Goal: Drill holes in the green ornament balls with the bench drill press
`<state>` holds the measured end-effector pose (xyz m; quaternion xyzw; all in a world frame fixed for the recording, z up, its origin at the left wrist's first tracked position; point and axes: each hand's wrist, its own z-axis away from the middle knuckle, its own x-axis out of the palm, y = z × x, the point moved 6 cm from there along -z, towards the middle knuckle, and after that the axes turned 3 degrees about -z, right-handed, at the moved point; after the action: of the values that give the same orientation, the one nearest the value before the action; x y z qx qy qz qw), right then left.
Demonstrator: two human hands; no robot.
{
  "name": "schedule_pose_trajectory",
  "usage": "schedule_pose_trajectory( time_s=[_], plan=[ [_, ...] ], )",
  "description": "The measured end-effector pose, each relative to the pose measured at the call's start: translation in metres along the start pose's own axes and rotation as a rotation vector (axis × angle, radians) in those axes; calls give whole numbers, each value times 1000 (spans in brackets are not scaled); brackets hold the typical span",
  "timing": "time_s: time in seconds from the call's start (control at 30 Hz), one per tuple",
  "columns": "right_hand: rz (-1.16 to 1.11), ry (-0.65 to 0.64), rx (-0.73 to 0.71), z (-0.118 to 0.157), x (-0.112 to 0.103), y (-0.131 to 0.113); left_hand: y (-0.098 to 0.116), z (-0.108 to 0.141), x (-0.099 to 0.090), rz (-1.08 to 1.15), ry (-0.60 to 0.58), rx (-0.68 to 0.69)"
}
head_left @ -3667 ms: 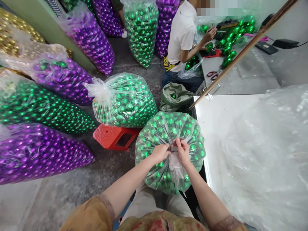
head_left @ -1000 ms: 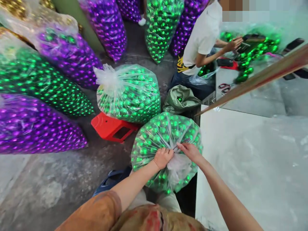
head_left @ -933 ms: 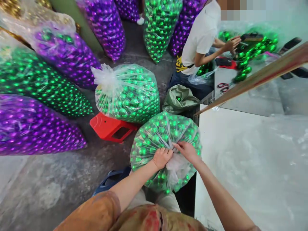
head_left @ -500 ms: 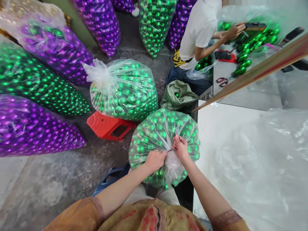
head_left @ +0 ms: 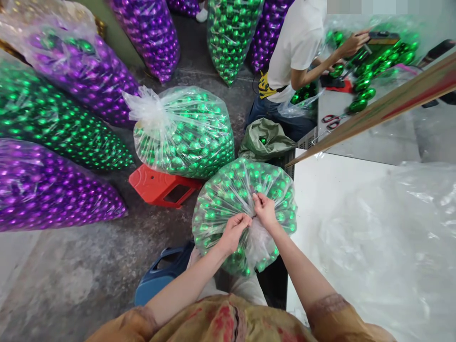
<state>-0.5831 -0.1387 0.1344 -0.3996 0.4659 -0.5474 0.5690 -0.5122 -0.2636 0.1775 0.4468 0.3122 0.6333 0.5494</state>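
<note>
Head camera view: a worker's two hands meet over a clear bag of green balls (head_left: 233,190), which stands in front of the legs beside a white tabletop (head_left: 313,185). The left hand (head_left: 235,231) and right hand (head_left: 265,210) are both drawn into pinches, apparently on a thin dark tie (head_left: 253,217) at the gathered neck, whose loose plastic mouth (head_left: 260,244) flops toward the body. The step in hand looks to be binding that neck; the next move likely calls for pulling the tie tight without letting the gathers slip. Beyond, a co-worker in a white shirt (head_left: 301,47) handles more green balls (head_left: 363,92).
</note>
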Motion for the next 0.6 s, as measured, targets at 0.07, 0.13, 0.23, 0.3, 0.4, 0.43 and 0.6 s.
schedule_pose_trajectory(
  time_s=[0.07,0.13,0.23,0.3,0.4,0.43,0.6],
  plan=[
    [-13,49,25,-4,-3,4,-1,4,-2,-104,-1,10],
    [-38,81,62,-5,-5,10,-5,10,-7,-163,11,0],
    [-89,120,111,-5,-5,17,-7,20,-14,-167,29,-15],
    [-132,148,132,-5,-6,19,-4,22,-17,-156,40,-17],
    [-202,195,143,-6,-8,20,4,18,-19,-114,59,-19],
    [-224,213,142,-6,-9,19,6,16,-20,-92,64,-14],
    [-293,284,145,-3,-10,18,8,17,-23,-118,0,-17]
  ],
)
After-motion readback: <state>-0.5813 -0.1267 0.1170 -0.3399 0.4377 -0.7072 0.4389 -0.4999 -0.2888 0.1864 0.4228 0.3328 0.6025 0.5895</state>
